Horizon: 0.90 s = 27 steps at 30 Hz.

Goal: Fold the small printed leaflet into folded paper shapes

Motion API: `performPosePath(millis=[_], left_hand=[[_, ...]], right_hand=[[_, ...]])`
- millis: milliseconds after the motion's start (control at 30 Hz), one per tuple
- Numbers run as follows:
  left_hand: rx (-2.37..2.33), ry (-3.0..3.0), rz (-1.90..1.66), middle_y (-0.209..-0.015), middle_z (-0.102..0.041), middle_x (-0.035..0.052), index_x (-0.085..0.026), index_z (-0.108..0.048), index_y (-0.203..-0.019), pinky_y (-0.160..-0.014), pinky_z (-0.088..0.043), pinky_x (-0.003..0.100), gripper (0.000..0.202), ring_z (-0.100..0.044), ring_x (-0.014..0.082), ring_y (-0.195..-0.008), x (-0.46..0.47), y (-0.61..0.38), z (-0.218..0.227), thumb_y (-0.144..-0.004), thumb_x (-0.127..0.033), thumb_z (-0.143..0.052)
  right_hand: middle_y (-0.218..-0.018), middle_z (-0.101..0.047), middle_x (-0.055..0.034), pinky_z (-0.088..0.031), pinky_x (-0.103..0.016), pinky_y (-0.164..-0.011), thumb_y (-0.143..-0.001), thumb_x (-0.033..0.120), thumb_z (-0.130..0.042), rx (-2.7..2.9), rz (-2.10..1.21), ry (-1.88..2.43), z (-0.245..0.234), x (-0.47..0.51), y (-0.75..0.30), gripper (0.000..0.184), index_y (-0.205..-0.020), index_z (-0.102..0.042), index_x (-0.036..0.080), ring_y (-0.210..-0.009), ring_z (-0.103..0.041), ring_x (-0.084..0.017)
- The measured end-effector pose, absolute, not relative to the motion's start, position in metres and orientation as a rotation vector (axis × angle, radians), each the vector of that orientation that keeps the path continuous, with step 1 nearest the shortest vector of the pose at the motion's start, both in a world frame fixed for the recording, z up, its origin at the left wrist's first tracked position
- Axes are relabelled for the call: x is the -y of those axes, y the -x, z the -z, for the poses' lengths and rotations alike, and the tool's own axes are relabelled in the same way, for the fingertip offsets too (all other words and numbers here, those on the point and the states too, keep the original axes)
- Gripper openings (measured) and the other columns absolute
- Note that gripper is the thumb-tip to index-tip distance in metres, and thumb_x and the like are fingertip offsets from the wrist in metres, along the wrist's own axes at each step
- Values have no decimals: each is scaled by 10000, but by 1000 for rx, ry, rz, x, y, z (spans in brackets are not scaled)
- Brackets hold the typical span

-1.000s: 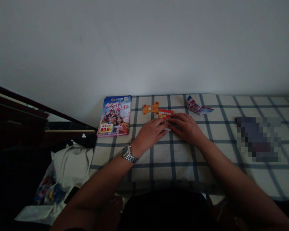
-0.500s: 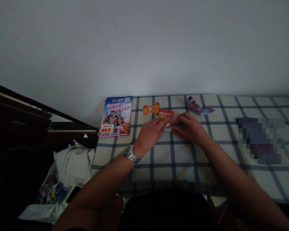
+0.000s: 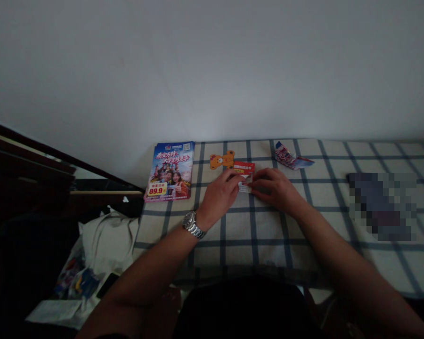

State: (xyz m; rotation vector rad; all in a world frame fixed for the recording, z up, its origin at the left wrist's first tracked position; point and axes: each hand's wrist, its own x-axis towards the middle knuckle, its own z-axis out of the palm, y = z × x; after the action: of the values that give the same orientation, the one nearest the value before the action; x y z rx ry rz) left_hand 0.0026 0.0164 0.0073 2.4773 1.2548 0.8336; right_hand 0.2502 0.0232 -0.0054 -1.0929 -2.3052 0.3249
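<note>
A small red and white paper leaflet point(image 3: 244, 170) lies on the checked tablecloth point(image 3: 268, 226) near the wall. My left hand point(image 3: 219, 195), with a metal watch at the wrist, presses its fingertips on the leaflet's left lower edge. My right hand point(image 3: 273, 188) pinches the leaflet's right lower edge with curled fingers. Both hands rest on the cloth and hide the leaflet's lower part.
An orange bear-shaped card point(image 3: 222, 160) lies just left of the leaflet. A colourful brochure point(image 3: 169, 172) sits at the table's left edge. A crumpled blue-red paper point(image 3: 289, 157) lies at the back right. A blurred dark patch point(image 3: 383, 205) is at right. Bags and clutter point(image 3: 92, 263) fill the floor at left.
The hands have shifted slightly on the leaflet; its lower part looks folded up, with more white showing between the fingertips. Everything else stays put.
</note>
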Motion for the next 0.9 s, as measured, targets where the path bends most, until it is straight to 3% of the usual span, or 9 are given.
performPosePath(millis=[200, 267, 400, 500, 633, 767, 900], left_hand=[[-1498, -2421, -932, -1079, -633, 52, -204, -623, -1017, -839, -600, 344, 37, -667, 199, -960, -17, 3, -18, -1004, -228, -649], [-1615, -2428, -912, -1153, -630, 77, -204, -616, -1004, -840, -604, 366, 74, -663, 225, -1003, -18, 8, -21, -980, -230, -681], [-1687, -2513, -908, -1440, -534, 149, -190, -629, -1035, -1075, -545, 541, 119, -579, 341, -1273, -21, 14, -26, -945, -183, -707], [-1667, -2583, -840, -1519, -499, 155, -193, -641, -1132, -1140, -494, 615, 218, -512, 387, -1368, -23, 16, -25, -932, -127, -698], [-1448, -2661, -768, -1474, -572, 111, -214, -659, -1177, -1163, -516, 557, 280, -531, 337, -1397, -28, 18, -16, -957, -48, -612], [-1271, -2646, -690, -1367, -677, 75, -204, -666, -1253, -1113, -574, 463, 330, -641, 260, -1273, -31, 20, -9, -990, -34, -562], [-1235, -2665, -651, -1359, -697, 73, -194, -672, -1298, -1099, -580, 451, 350, -653, 252, -1258, -30, 21, -9, -993, -53, -573]], right_hand=[[-1301, -758, -81, -573, -544, -997, -951, 266, -748, 2333, -322, 1070, 3, -24, -249, 144, -1079, -814, 277, -1150, -673, -317], [-1311, -760, -78, -571, -557, -1004, -957, 270, -743, 2340, -333, 1073, 2, -24, -249, 144, -1084, -809, 274, -1158, -672, -321], [-1323, -755, -74, -571, -558, -1007, -959, 287, -747, 2339, -338, 1079, 2, -24, -249, 138, -1087, -797, 271, -1174, -669, -321], [-1320, -753, -84, -572, -551, -1007, -962, 294, -745, 2339, -336, 1079, 2, -23, -250, 127, -1075, -793, 260, -1172, -671, -319], [-1310, -753, -83, -571, -551, -1012, -970, 302, -739, 2342, -323, 1082, 3, -23, -250, 131, -1085, -790, 265, -1179, -667, -320], [-1301, -753, -79, -576, -550, -1003, -968, 304, -743, 2344, -318, 1080, 4, -24, -250, 139, -1095, -792, 275, -1165, -665, -318], [-1301, -752, -73, -578, -549, -1000, -968, 312, -742, 2343, -322, 1084, 4, -24, -250, 145, -1102, -794, 292, -1170, -667, -317]])
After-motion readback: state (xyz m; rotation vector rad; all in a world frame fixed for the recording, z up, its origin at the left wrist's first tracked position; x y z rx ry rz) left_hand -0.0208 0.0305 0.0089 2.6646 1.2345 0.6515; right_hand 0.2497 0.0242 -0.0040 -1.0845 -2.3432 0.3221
